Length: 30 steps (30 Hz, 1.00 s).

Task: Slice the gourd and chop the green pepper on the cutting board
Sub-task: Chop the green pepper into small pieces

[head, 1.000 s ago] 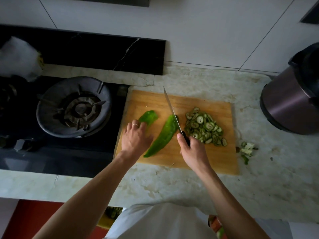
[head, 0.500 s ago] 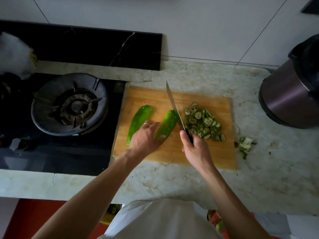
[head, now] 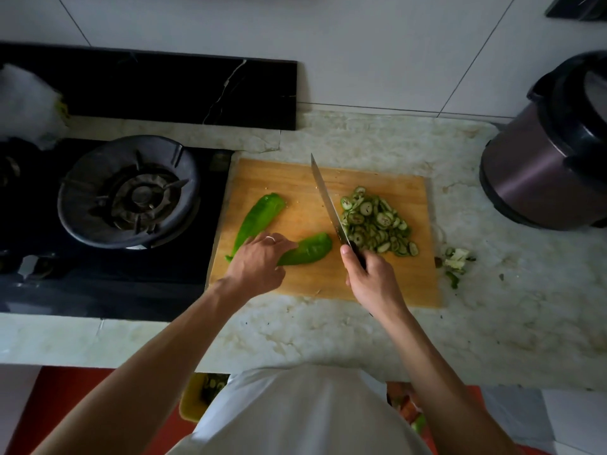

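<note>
- Two hands are working at the near edge of the cutting board (head: 377,178), which I am viewing from above through the head camera.
- The right hand (head: 371,277) is wrapping its fingers round the handle of the knife (head: 328,205); the blade is pointing away from me, lying between the peppers and the slices, its edge just beside the heap.
- The left hand (head: 256,262) is resting, fingers loosely extended, on the near pepper half (head: 308,249), pinning its left end to the board; I cannot tell whether the thumb is curling under it.
- The far pepper half (head: 259,218) is lying just beyond the left hand, running diagonally toward the board's left edge; its near tip is hiding under the fingers.
- The gourd slices (head: 377,223) are sitting in a heap on the right part of the board, right of the blade.
- Trimmings (head: 455,259) are lying on the countertop (head: 492,323), off the board's right edge.
- Farther off, a gas burner (head: 129,192) is standing to the left and a cooker pot (head: 542,159) to the right.
- Progress, as I am judging it: the gourd appears fully sliced; the pepper is only halved lengthwise, so the chopping is remaining.
</note>
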### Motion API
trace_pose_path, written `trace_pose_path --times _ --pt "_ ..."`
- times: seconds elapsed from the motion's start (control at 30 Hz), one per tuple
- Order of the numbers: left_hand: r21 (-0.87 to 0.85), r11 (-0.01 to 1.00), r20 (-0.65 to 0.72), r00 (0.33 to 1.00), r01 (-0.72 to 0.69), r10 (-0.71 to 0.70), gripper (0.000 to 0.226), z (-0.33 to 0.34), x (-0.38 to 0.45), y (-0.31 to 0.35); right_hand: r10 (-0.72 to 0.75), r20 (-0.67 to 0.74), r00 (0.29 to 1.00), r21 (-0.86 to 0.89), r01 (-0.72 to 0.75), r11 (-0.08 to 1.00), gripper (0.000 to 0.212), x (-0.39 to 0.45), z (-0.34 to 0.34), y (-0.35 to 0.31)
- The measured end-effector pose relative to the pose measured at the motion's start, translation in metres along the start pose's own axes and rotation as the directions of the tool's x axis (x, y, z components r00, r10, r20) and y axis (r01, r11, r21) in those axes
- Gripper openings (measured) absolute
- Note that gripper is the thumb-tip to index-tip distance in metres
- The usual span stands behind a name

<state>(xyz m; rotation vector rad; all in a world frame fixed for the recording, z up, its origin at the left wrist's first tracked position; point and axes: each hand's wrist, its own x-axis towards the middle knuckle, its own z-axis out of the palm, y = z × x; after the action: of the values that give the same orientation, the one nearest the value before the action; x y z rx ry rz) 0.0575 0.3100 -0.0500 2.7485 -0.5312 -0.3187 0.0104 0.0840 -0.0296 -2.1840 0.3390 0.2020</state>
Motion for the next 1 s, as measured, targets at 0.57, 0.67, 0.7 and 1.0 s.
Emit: trace_pose_path --times 0.57,0.67,0.7,1.0 --pt "0.187 0.964 -0.319 0.917 -0.187 0.24 0.039 -0.001 0.022 -0.007 0.01 0.059 0.998 -0.051 -0.007 0.999 0.053 -0.011 -0.005 0.017" --pt "-0.117 0.943 -0.341 0.879 0.312 -0.333 0.037 -0.002 0.018 -0.006 0.029 0.069 0.997 -0.056 -0.025 0.998 0.056 -0.013 -0.003 0.02" --pt "-0.176 0.899 -0.283 0.855 0.4 -0.435 0.044 -0.002 0.015 -0.008 0.035 0.069 0.997 -0.057 -0.031 0.998 0.056 -0.013 -0.002 0.021" --pt "-0.013 0.948 -0.228 0.922 0.319 -0.314 0.061 -0.004 0.021 -0.012 0.011 0.082 0.997 -0.062 -0.006 0.998 0.054 -0.008 0.015 0.009"
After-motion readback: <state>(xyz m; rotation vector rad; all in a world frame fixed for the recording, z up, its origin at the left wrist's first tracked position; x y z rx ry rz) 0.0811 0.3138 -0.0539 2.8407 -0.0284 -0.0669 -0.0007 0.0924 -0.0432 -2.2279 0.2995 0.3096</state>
